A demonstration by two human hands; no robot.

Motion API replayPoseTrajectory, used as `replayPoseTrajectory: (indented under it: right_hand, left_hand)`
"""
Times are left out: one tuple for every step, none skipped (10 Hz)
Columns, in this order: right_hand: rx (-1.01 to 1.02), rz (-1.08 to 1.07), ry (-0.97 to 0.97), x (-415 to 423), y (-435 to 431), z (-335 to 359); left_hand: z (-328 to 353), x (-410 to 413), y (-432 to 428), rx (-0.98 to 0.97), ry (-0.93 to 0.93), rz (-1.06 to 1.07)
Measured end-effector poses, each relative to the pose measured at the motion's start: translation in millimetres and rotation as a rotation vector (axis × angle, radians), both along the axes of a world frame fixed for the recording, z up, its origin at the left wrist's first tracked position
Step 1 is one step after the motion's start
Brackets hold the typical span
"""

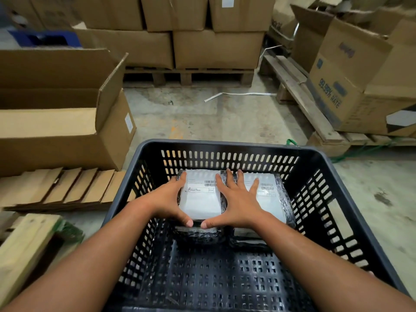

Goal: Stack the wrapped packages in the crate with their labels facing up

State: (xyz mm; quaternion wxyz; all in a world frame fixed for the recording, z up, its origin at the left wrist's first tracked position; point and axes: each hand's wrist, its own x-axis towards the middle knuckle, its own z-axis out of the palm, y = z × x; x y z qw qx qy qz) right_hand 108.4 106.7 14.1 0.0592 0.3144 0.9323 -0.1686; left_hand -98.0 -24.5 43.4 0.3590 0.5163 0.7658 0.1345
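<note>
A dark grey slotted crate (225,146) stands on the floor in front of me. Inside, against its far wall, two stacks of black plastic-wrapped packages sit side by side, white labels facing up. The left top package (201,197) is held between both hands: my left hand (167,199) grips its left edge, and my right hand (236,199) presses its right edge, fingers spread over the gap. The right top package (271,194) lies partly under my right hand's fingers. Lower packages show beneath both at the near side.
An open cardboard box (67,131) stands left of the crate, with flattened cardboard (67,188) and a wooden block (24,246) nearer me. Stacked cartons on pallets (191,48) fill the back. A pallet with boxes (337,97) lies at right. The crate's near half holds nothing.
</note>
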Motion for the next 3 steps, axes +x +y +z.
replayPoseTrajectory:
  right_hand:
    - [-0.090,-0.009,0.071,4,-2,7]
    - [-0.309,-0.127,0.263,8,4,35]
    - [-0.366,-0.086,0.406,12,25,81]
  left_hand:
    - [2,6,-4,0.042,-0.015,0.024]
    - [7,9,-4,-0.031,-0.044,0.041]
    - [17,17,3,0.011,-0.084,0.136]
